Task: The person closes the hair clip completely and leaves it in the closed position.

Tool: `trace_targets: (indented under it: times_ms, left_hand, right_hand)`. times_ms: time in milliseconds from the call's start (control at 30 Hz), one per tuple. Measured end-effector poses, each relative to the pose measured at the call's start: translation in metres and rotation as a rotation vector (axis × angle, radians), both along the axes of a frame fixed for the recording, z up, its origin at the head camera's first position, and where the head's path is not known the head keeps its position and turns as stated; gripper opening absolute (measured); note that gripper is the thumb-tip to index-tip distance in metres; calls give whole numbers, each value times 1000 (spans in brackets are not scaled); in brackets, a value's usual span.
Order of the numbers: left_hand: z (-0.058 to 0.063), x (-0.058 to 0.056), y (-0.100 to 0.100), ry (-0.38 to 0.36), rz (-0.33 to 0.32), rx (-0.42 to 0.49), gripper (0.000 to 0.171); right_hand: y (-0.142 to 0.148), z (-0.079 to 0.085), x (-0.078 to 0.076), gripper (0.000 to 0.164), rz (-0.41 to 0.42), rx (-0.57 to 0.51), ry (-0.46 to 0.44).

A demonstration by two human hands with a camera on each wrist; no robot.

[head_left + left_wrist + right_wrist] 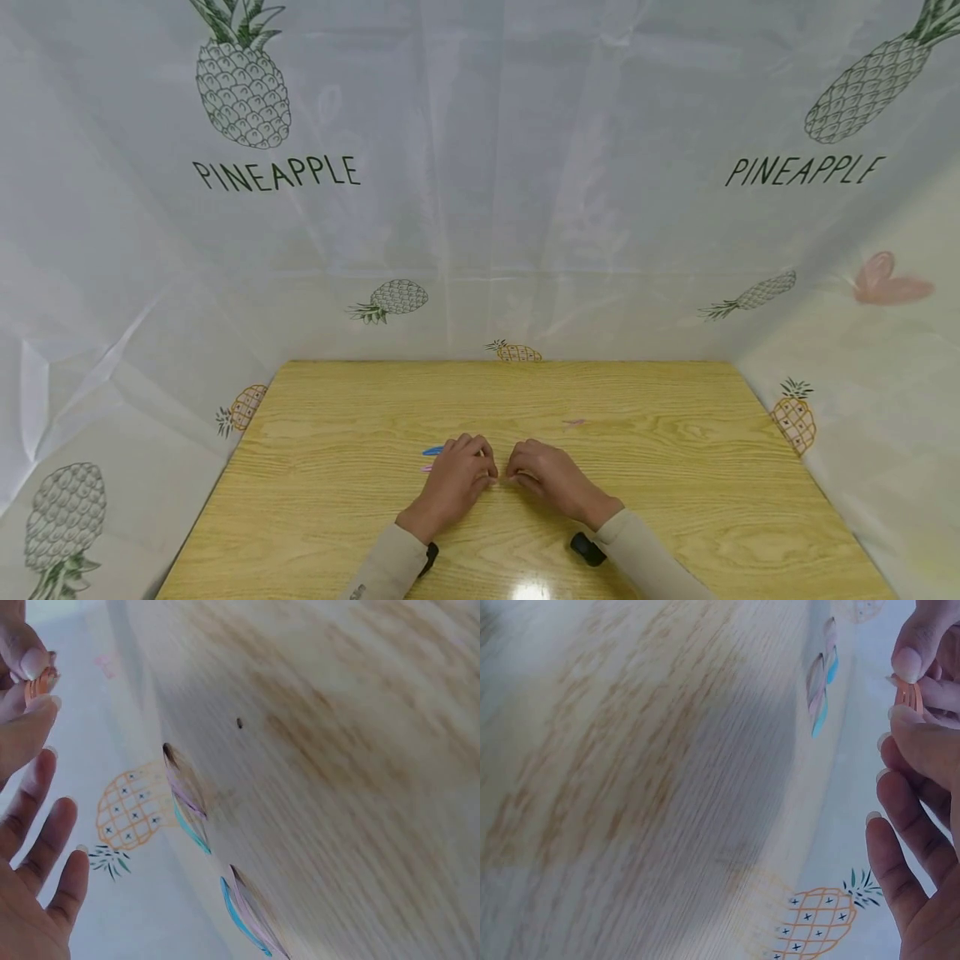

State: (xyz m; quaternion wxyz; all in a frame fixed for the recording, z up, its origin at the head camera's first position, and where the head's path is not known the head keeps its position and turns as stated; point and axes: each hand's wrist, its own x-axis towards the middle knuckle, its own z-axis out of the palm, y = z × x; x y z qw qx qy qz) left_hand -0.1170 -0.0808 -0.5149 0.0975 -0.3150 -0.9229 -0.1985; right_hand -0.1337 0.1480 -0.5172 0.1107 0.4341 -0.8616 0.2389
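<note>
Both hands meet over the middle of the table, thumbs and forefingers close together. An orange hair clip (40, 685) sits between their fingertips, with several narrow slots visible in the right wrist view. My left hand (457, 477) pinches one end, its other fingers spread loosely. The opposite end is pinched by my right hand (553, 477), whose remaining fingers are lightly bent. Beyond the left hand lie a blue clip (432, 451) and a pink clip (427, 468), partly covered by that hand in the head view.
Farther back on the wood-grain table (337, 400) lies a small pink piece (574, 422). White sheeting (480, 208) printed with pineapples rises along the table's back and sides. Black straps with small devices (587, 548) are at the wrists.
</note>
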Motion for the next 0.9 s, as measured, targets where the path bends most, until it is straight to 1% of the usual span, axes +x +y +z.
trace_targets:
  times_ms: [167,367,467,567,633,733,900]
  left_hand:
    - [4,0,0,-91,10,79,4]
    - [6,1,1,-160,-5,180,5]
    - [7,0,2,-196,-11,216,6]
    - [7,-1,3,-220,-5,225,7]
    - [8,-1,4,-218,4,223,7]
    - [8,-1,6,-191,26,214,5]
    - [5,-1,9,-104,61,194,12]
  right_hand:
    - [0,-3,0,19,-16,-30,48]
    - [-1,-5,0,30,-22,-48,103]
    - [-1,-4,0,33,-23,-53,127]
    - [0,-4,0,33,-29,-53,153]
    - [0,-3,0,31,-43,-54,162]
    - [-1,-4,0,27,-80,-43,154]
    - [-2,-5,0,21,-145,-27,102]
